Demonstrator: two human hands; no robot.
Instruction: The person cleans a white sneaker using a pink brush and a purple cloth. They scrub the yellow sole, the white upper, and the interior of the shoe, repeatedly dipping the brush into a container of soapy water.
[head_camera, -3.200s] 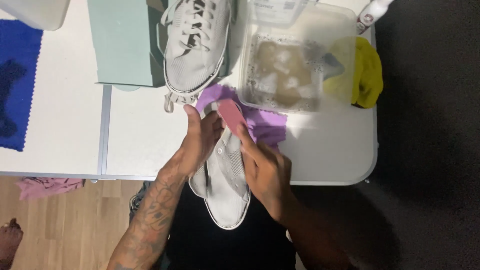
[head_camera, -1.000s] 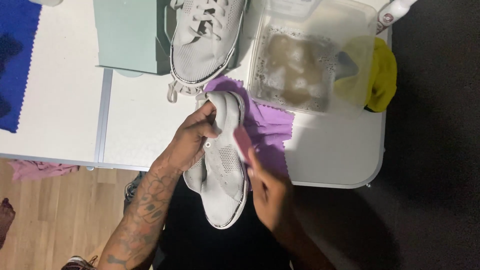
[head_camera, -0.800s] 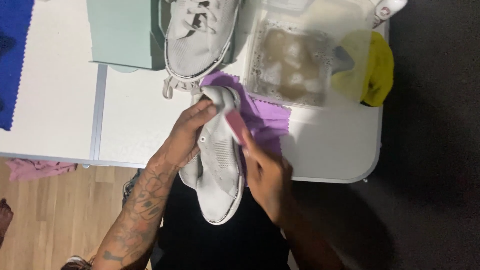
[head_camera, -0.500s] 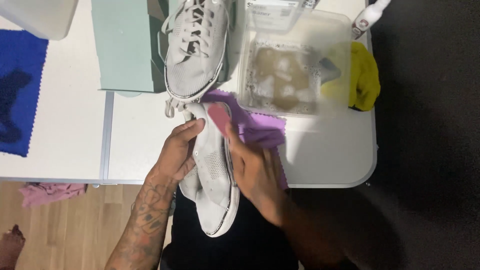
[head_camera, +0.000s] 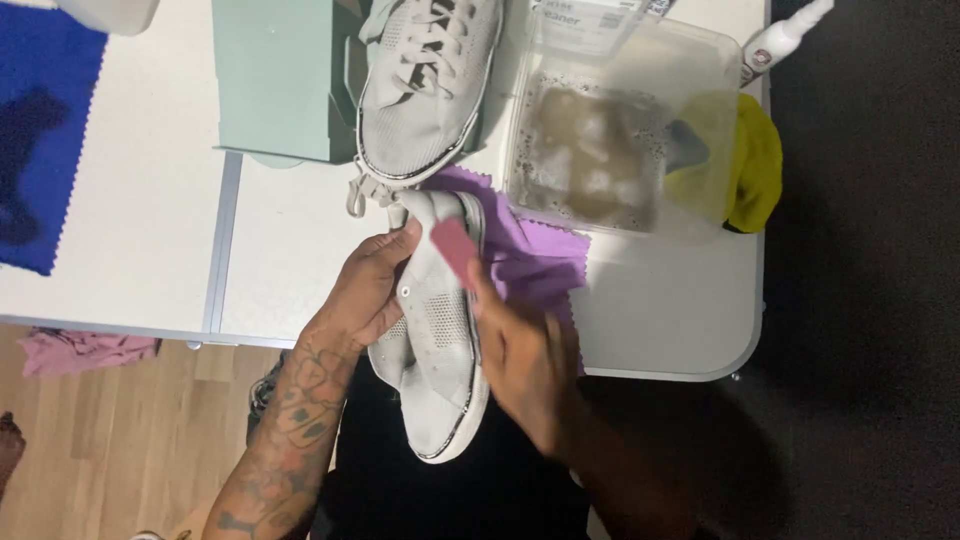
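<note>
My left hand grips a grey sneaker by its side, holding it on edge over the table's front edge, toe toward the far side. My right hand holds a small pink eraser-like block pressed against the sneaker's side near the toe. A purple cloth lies under and beside the shoe. The second grey sneaker rests upright with its laces up, just beyond the first.
A clear plastic tub of murky soapy water stands at the right. A yellow cloth and a white spray bottle lie beside it. A pale green box and a blue cloth are at the left on the white table.
The pink block has moved back and forth along the sneaker's side toward the toe. My left hand has kept its hold, with the shoe shifting slightly.
</note>
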